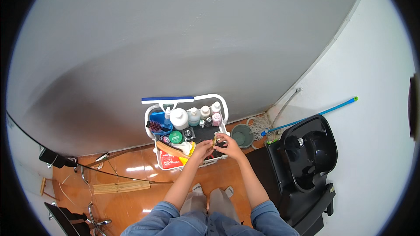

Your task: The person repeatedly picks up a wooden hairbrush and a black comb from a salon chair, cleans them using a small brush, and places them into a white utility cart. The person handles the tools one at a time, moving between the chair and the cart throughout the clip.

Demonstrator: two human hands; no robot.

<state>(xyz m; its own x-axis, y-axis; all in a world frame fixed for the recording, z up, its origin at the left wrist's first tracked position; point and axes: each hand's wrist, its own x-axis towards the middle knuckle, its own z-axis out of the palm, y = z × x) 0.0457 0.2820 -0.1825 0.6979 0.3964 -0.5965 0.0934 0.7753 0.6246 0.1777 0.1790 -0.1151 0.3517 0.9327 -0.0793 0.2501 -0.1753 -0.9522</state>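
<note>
Over the front right of a white trolley (226,134), my two hands meet around a small narrow yellowish item (214,140) too small to identify. My left hand (202,151) grips it from the left side. Thumb and fingertips of my right hand (231,147) hold it at its ends. Just left of my left hand lies a wooden-handled brush (171,149) on a red and yellow packet (168,161) bearing writing. A green-lidded jar (176,137) and a small black-and-clear container (188,133) sit behind them. The dark trolley tray (205,133) shows beneath my hands.
Along the trolley's back stand a large white bottle (179,119) and several pump bottles (194,117). A round hairbrush (157,126) rests on a blue container (166,127). Right are a grey bucket (242,136), a mop (261,123) and a black shampoo basin (310,150).
</note>
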